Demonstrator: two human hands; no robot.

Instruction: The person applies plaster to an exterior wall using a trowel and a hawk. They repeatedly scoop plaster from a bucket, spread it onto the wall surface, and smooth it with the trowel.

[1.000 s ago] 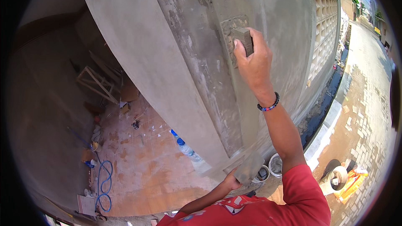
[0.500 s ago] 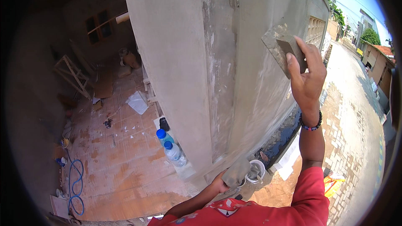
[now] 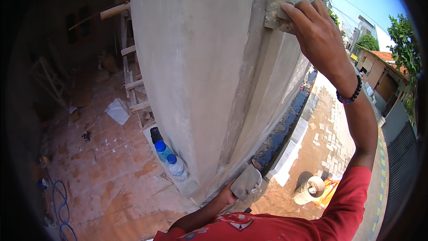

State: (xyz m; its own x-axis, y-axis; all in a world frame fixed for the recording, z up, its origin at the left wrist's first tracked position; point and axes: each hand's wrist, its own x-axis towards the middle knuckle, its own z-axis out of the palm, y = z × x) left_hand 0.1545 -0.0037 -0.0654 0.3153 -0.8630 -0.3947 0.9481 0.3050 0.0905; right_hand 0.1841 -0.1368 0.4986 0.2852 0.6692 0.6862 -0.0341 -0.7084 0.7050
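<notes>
My right hand (image 3: pixel 318 35), raised high on the right, grips a plastering float (image 3: pixel 273 14). The float's flat, mortar-stained face lies at the edge of a recessed strip on the grey plastered wall (image 3: pixel 191 71). Low down by the foot of the wall, my left hand (image 3: pixel 228 195) is closed on the edge of a small flat grey board (image 3: pixel 245 182). Part of a white bucket's rim (image 3: pixel 259 179) shows behind that board; the rest of the bucket is hidden.
Two blue-capped water bottles (image 3: pixel 176 169) stand on a ledge at the wall's left foot. A wooden ladder-like frame (image 3: pixel 129 71) leans behind the wall. Right of it run a drainage ditch (image 3: pixel 285 125) and paving (image 3: pixel 334 138), with a pale bucket (image 3: pixel 310 191) beside an orange sack (image 3: pixel 329 193).
My right hand has moved up and the float has shifted left onto the recessed strip, its tilt changed. My view has turned right. The left-hand board now covers most of the white bucket.
</notes>
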